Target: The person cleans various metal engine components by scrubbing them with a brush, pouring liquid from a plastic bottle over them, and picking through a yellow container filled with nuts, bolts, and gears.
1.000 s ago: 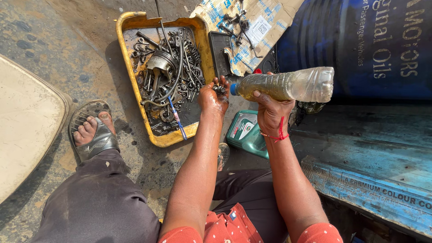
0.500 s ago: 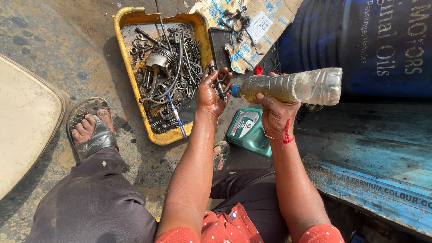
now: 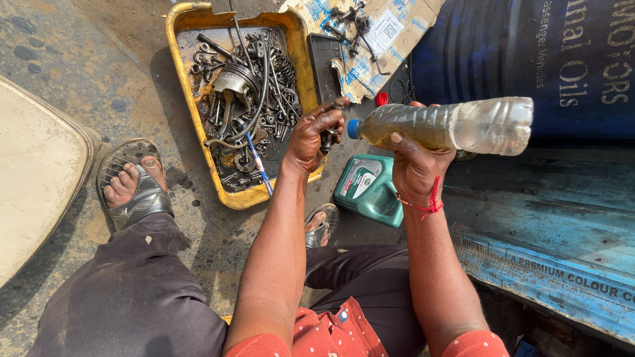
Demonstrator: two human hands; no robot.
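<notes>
Bottle (image 3: 443, 124) gripped sideways in right hand (image 3: 415, 164) — blue cap toward 9 o'clock. Small dark part (image 3: 329, 137) pinched in left hand (image 3: 312, 137), just beside cap. Yellow tray (image 3: 184, 79) at 10 o'clock, green can (image 3: 368, 189) at 6 o'clock of bottle.

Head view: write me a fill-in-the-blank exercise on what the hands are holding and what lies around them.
1. The right hand holds a clear plastic bottle lying on its ____.
2. The bottle's cap is ____ in colour.
3. The left hand holds a small dark metal part over a ____ tray of metal parts.
4. On the ground between the arms lies a ____ oil can.

Missing words: side; blue; yellow; green
</notes>
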